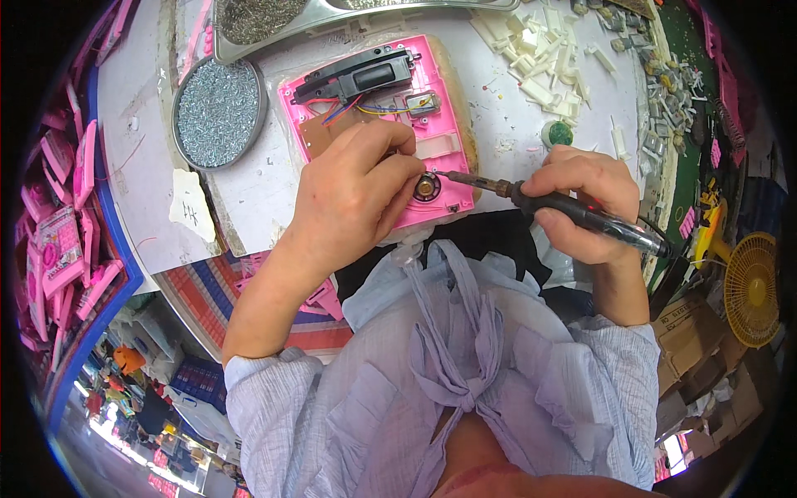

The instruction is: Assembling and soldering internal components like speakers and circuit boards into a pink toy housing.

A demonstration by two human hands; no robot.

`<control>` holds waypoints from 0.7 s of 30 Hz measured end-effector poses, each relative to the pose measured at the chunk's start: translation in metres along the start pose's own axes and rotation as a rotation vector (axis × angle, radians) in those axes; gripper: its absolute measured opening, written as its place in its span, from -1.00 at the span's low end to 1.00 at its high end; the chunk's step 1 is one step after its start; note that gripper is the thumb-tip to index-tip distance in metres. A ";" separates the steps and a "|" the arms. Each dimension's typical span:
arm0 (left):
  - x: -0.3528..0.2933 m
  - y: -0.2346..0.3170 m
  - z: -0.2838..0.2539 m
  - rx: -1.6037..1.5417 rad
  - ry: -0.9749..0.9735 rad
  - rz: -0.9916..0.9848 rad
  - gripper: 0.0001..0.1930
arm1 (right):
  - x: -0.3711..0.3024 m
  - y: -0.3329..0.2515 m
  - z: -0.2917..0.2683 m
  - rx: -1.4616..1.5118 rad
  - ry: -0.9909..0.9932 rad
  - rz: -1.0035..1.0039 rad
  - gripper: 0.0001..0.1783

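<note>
A pink plastic toy housing (pixel 448 120) lies open on a pad on the table in front of me. Inside it sit a long black part (pixel 332 81), a small boxed motor (pixel 422 103), a brown circuit board (pixel 320 135) and a round speaker (pixel 427 190). Thin coloured wires run between them. My left hand (pixel 353 183) reaches over the housing, its fingertips pinched beside the speaker; whatever they grip is too small to make out. My right hand (pixel 585 195) is closed round the handle of a soldering iron (pixel 573 214), whose tip points at the speaker's upper edge by my left fingertips.
A round dish of small screws (pixel 217 112) stands left of the housing, below a metal tray (pixel 332 18). White plastic pieces (pixel 540 62) and small motors (pixel 660 104) lie at the far right, near a small green-topped pot (pixel 558 133). Pink housings (pixel 62 249) are heaped at left.
</note>
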State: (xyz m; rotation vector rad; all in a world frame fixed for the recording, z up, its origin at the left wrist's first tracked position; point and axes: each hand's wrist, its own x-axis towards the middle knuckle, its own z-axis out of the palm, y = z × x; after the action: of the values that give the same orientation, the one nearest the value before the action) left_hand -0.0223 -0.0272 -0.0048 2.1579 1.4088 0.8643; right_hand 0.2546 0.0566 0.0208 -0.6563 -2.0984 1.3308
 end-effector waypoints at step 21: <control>-0.004 0.003 0.007 0.115 0.027 0.036 -0.72 | 0.003 -0.008 0.000 -0.024 -0.061 0.090 -0.74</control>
State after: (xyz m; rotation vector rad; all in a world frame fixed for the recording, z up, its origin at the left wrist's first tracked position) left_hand -0.0168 -0.0317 -0.0086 2.2707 1.4705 0.8470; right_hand 0.2511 0.0558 0.0284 -0.7361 -2.1593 1.3927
